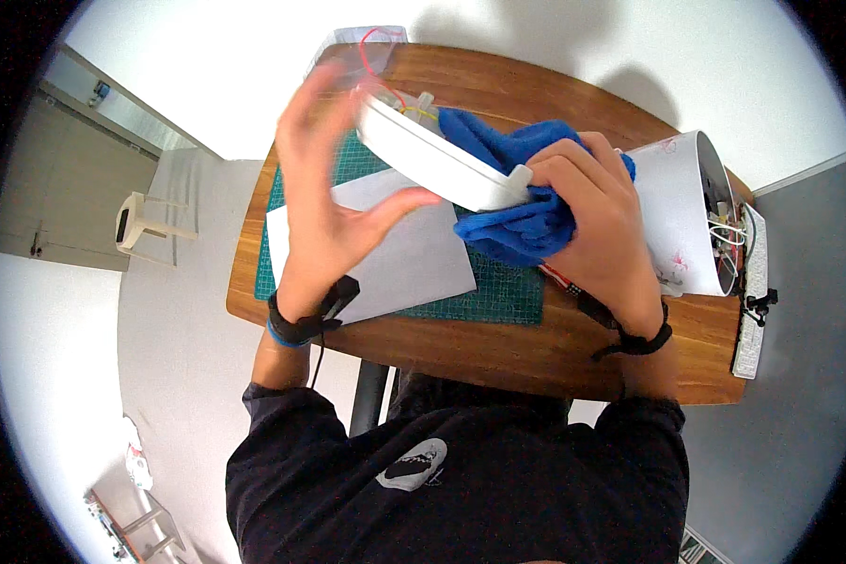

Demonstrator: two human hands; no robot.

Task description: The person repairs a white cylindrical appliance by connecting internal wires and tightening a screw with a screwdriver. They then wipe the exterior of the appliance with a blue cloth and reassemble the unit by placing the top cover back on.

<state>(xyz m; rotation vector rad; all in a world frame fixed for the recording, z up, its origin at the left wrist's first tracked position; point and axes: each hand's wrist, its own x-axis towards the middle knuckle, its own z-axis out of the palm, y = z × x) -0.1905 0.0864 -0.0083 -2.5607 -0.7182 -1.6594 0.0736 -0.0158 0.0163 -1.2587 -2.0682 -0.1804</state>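
Above the table, a white plastic object [432,158] with a long rounded edge is held tilted; I cannot tell its exact kind. My right hand [592,197] grips its right end through a crumpled blue cloth [512,146], fingers curled over the cloth. At the object's left end is my left hand [324,188], smeared by motion, with thumb and fingers spread wide. Whether its fingertips touch the object, I cannot tell. Underneath lie a white sheet of paper [395,254] and a green cutting mat [498,296].
A white bin-like container [672,211] with cables inside lies on the wooden table [620,357] at right, beside a white keyboard [752,291]. A clear plastic bag [385,39] sits at the far edge. A cream stool [146,223] stands on the floor at left.
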